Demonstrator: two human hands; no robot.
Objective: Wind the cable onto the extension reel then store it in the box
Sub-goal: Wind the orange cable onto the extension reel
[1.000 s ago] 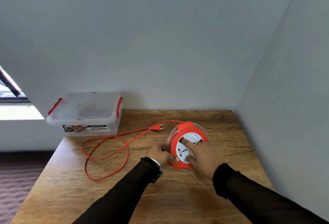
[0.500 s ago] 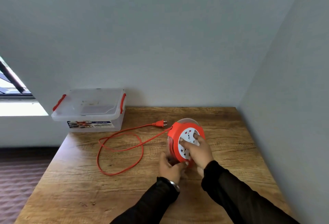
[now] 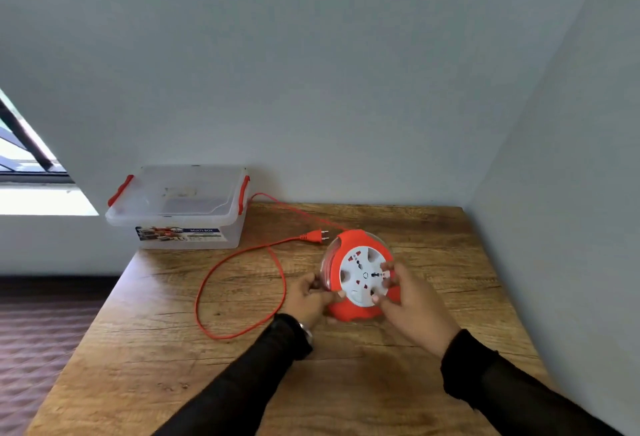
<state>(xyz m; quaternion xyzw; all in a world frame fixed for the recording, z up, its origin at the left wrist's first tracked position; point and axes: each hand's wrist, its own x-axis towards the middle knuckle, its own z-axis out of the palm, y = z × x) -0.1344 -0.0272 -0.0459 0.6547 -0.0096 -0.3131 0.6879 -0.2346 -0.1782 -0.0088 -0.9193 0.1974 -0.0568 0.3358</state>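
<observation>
An orange extension reel (image 3: 349, 239) with a white socket face stands upright on the wooden table (image 3: 173, 349). My left hand (image 3: 310, 300) grips its lower left side. My right hand (image 3: 412, 304) holds the white face, with fingertips in its recesses. The orange cable (image 3: 239, 297) lies in a loose loop to the left of the reel, and its plug (image 3: 313, 236) rests just above and left of the reel. A clear plastic box (image 3: 180, 207) with red clips and a shut lid sits at the table's far left corner.
Grey walls close off the back and right sides of the table. A thin stretch of cable runs from the reel's top toward the box's right clip. A window and a carpeted floor lie to the left.
The cable loop has grown smaller and drawn in toward the reel. My right hand has shifted round the white face, turning it. My left hand stays on the reel's left side.
</observation>
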